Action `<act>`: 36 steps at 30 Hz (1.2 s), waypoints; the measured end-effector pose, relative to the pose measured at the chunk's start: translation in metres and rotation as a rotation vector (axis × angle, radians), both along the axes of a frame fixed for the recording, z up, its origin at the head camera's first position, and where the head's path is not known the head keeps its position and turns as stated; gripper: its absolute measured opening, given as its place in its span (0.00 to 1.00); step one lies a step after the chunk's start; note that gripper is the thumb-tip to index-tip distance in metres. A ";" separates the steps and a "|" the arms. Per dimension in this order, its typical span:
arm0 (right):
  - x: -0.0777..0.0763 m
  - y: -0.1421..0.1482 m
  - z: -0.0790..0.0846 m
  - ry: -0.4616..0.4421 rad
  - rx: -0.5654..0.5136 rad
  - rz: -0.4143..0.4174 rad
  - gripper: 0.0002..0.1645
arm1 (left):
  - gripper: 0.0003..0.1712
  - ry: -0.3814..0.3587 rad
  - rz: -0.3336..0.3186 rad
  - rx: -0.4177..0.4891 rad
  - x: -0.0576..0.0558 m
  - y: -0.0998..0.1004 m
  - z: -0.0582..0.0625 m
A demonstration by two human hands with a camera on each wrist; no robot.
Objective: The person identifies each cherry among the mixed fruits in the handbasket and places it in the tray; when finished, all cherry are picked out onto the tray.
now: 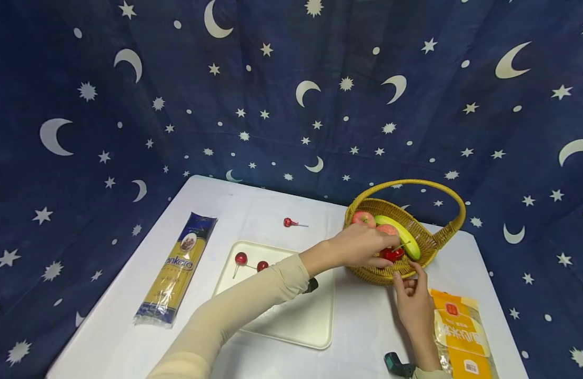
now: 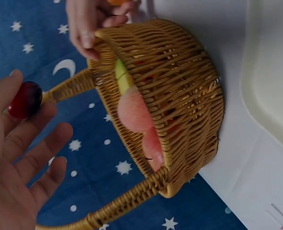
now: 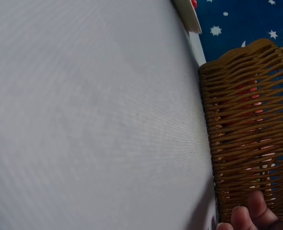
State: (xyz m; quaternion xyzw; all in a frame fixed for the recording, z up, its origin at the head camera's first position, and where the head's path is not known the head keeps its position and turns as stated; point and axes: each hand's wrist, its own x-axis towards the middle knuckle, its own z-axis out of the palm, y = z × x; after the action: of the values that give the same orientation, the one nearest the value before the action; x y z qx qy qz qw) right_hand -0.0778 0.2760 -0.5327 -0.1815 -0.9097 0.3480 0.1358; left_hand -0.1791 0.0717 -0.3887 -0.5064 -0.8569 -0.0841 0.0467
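A wicker basket (image 1: 425, 237) with a tall handle holds a banana (image 1: 405, 238), two pinkish apples (image 1: 362, 218) and red cherries (image 1: 398, 254). Reaching across from the left, my left hand (image 1: 360, 245) is over the basket's near side. In the left wrist view, its thumb and index finger pinch a dark red cherry (image 2: 25, 100), the other fingers spread loosely. At the near right edge of the basket, my right hand (image 1: 414, 302) grips the rim with thumb and fingers. Its fingertips (image 3: 257, 203) show against the woven wall in the right wrist view.
A cream tray (image 1: 296, 329) left of the basket carries two stemmed cherries (image 1: 241, 258), partly behind my left forearm. Behind the tray lies a red lollipop (image 1: 289, 222). A spaghetti packet (image 1: 178, 268) is at the left, and a yellow food bag (image 1: 462, 334) beside my right wrist.
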 end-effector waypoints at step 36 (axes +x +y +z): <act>0.002 -0.005 0.007 -0.008 -0.010 -0.003 0.35 | 0.19 0.003 0.454 0.399 0.050 -0.161 -0.034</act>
State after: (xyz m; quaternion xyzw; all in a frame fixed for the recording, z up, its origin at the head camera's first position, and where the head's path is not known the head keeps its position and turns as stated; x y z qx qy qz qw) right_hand -0.0762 0.2710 -0.5255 -0.1850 -0.9082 0.3514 0.1321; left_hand -0.1290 -0.0896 -0.4231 -0.2829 -0.9147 -0.2372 0.1642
